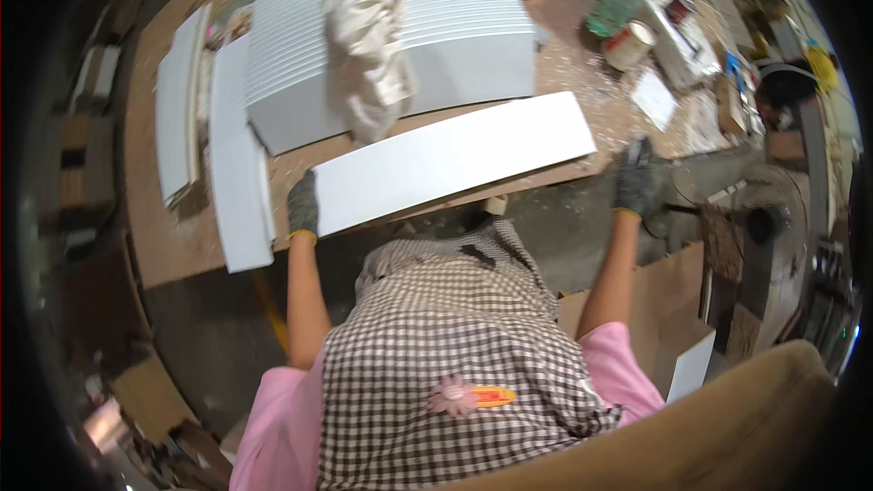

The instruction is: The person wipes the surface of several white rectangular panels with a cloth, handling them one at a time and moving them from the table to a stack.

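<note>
A long white panel [455,162] lies slantwise along the near edge of the table. My left hand [303,205], in a dark grey glove with a yellow cuff, grips its left end. Apart from the panel's right end is my right hand [634,180], gloved the same way, by the table edge. Its fingers look closed and point forward; blur hides what, if anything, is in them. Behind the panel stands a large stack of white panels [482,64], with a crumpled cream cloth [368,45] draped over its front.
More white panels [238,209] lie at the left of the wooden table [150,245]. A green plastic bottle [617,9], a white tub [628,45] and a paper sheet [654,98] sit at the right. A dark fan-like machine [764,218] stands beyond my right hand, and cardboard [673,300] below it.
</note>
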Demonstrator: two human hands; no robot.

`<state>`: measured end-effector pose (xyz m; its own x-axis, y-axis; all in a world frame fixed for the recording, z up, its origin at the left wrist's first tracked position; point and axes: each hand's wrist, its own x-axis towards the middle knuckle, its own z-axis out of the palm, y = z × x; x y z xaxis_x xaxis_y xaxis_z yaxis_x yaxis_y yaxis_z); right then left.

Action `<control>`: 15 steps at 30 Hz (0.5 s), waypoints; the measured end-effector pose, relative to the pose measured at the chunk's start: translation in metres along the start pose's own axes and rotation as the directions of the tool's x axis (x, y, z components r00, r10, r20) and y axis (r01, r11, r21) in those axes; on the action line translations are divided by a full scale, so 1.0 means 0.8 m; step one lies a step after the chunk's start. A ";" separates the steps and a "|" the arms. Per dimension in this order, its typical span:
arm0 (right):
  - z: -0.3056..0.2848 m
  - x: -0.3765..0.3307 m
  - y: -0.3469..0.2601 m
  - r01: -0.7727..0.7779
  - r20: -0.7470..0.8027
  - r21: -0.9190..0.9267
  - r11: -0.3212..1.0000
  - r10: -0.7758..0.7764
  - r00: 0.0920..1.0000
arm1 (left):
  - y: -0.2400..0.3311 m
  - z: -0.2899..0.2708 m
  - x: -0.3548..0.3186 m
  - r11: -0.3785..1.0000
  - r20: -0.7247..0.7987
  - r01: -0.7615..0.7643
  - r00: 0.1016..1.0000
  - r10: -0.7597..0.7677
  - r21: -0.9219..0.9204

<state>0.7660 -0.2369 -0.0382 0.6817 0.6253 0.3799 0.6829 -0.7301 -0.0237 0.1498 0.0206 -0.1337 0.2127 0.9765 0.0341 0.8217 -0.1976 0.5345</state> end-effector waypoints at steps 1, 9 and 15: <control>0.029 0.029 0.034 -0.040 -0.003 0.046 0.998 0.040 0.999 | 0.011 0.006 0.001 0.994 -0.003 0.041 0.999 -0.042 -0.105; 0.023 0.155 -0.033 0.022 -0.054 0.058 0.998 -0.018 0.998 | -0.020 -0.019 -0.019 0.892 0.199 0.237 0.965 -0.171 -0.385; -0.061 0.145 -0.328 0.504 -0.323 0.744 0.439 -0.425 0.846 | 0.116 -0.067 0.021 0.404 0.578 0.736 0.677 -0.455 -0.543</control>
<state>0.6531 0.0137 0.0571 0.2013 0.7504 0.6296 0.8386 0.2001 -0.5066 0.2015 0.0233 -0.0385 0.0755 0.7012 -0.7089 0.2014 0.6856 0.6996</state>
